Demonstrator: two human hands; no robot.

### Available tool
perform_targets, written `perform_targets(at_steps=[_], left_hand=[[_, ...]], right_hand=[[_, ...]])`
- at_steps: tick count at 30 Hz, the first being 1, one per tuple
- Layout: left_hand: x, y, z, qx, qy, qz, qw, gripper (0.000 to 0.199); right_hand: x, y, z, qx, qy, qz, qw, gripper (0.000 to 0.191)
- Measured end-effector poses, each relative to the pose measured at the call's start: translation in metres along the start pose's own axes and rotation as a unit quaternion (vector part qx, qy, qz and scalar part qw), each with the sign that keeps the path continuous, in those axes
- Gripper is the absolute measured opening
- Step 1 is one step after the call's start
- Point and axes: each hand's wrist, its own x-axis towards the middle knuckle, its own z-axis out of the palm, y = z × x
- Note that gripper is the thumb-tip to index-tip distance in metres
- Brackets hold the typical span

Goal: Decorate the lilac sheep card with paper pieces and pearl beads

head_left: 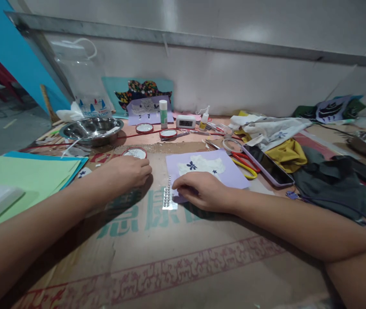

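My right hand [202,191] is at the lower edge of a lilac sheet [239,178], its thumb and fingertips together beside a small strip of silvery beads [166,198]; what its fingers hold, if anything, is too small to tell. On the sheet lies a white fabric shape [217,164] with dark blue flowers. My left hand [128,171] rests on the cardboard [157,257] with curled fingers, just in front of a red-rimmed lid [134,152] of small white pieces. Whatever may be inside its fingers is hidden.
Green and blue sheets [38,171] lie at the left, near a metal bowl [93,128] and a clear jug [83,81]. A glue stick [163,113] and small clock [185,122] stand behind. Scissors [245,165], a phone [268,165] and cloths [288,156] lie right.
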Motion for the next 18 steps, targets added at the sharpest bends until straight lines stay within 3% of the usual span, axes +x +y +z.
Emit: perform_targets(at_steps=[11, 18], left_hand=[[0.0003, 0.0024, -0.0038, -0.027, 0.001, -0.069, 0.997, 0.016], [-0.0048, 0.0046, 0.0039, -0.001, 0.007, -0.030, 1.000, 0.019]], right_hand=[[0.0006, -0.0001, 0.0001, 0.002, 0.005, 0.006, 1.000, 0.019], [0.0004, 0.0001, 0.0002, -0.003, -0.004, 0.010, 1.000, 0.019]])
